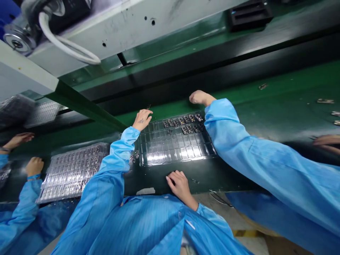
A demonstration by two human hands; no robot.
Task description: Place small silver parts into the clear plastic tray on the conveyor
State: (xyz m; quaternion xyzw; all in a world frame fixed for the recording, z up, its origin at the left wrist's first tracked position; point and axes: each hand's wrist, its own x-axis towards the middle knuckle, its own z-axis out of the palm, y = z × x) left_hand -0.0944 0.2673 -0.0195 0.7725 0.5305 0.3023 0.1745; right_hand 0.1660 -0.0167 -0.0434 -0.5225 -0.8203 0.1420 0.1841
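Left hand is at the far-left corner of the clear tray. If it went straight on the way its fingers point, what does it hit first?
Likely the small dark part on the green belt, just beyond the left hand. After that comes the black rail. Depth is unclear.

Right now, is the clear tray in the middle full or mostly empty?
Mostly empty: the clear tray has small parts only in its far rows.

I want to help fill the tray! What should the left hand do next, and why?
Probably reach the left hand a little farther for the small part just past its fingertips. The clear tray holds parts only in its far right rows, and the right hand rests flat on the table edge.
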